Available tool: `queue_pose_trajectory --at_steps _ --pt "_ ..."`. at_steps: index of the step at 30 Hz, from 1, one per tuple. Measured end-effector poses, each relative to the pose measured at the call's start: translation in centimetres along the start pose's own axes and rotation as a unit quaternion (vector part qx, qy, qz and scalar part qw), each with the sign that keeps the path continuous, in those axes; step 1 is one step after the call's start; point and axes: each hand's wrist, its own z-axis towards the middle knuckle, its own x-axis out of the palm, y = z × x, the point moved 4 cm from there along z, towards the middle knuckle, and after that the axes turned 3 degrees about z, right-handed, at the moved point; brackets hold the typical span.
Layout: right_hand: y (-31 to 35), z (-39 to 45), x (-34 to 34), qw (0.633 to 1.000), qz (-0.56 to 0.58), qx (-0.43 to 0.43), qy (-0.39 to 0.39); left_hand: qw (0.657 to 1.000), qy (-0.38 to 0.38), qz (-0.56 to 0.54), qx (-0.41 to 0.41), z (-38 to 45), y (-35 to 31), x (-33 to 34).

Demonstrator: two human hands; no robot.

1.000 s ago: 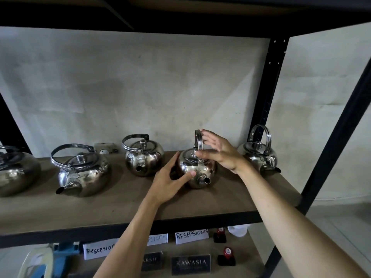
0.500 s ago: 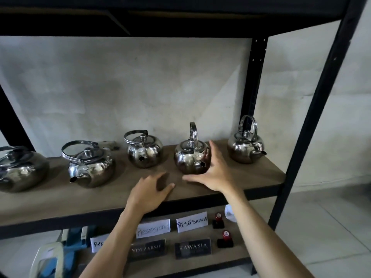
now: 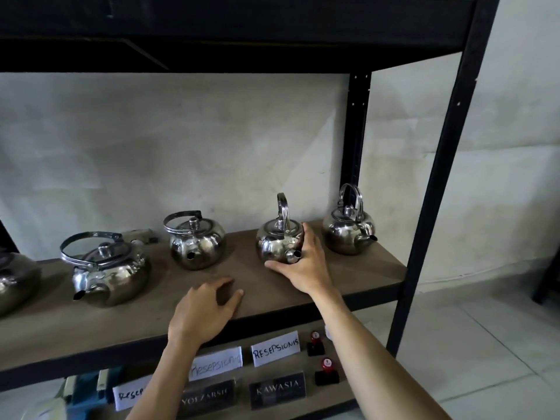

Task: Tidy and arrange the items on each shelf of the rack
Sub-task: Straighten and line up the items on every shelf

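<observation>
On the wooden shelf (image 3: 348, 277) of the black rack (image 3: 448, 165), five steel kettles stand in a row running from near left to far right. The right hand (image 3: 306, 265) cups the fourth kettle (image 3: 278, 244) from its right side, fingers (image 3: 307, 234) curved against the body and thumb along its base below the spout; the kettle stands upright, handle raised, spout facing near. The left hand (image 3: 203, 310) rests near the shelf's front edge, fingers loosely spread and holding nothing. To the right, the end kettle (image 3: 348, 231) sits close to the shelf's right edge and the rear post, apart from the held one. To the left, a third kettle (image 3: 197, 244) stands with a bare stretch of board between. Further left lies a larger kettle (image 3: 109, 277), then another (image 3: 15, 280) cut off by the frame. Open board runs along the front edge. Name signs (image 3: 275, 348) and stamps (image 3: 325, 371) sit on the shelf below.
</observation>
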Motion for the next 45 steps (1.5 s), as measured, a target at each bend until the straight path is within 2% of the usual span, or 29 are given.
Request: queue_pose_trajectory --at_steps 27,35,41,45 --pt "0.0 0.1 0.4 1.000 -0.002 0.000 -0.003 1.000 -0.014 -0.008 0.002 0.0 -0.2 0.1" --pt "-0.3 -0.4 -0.4 0.998 -0.028 0.049 0.026 1.000 -0.011 -0.011 0.003 0.0 -0.6 0.0" --pt "0.2 -4.6 -2.4 0.993 -0.109 0.054 0.008 1.000 -0.003 -0.021 -0.014 -0.2 -0.2 -0.6" --pt "0.9 -8.7 -2.3 0.995 -0.096 0.011 0.007 0.999 -0.014 -0.026 -0.044 -0.7 0.5 -1.2"
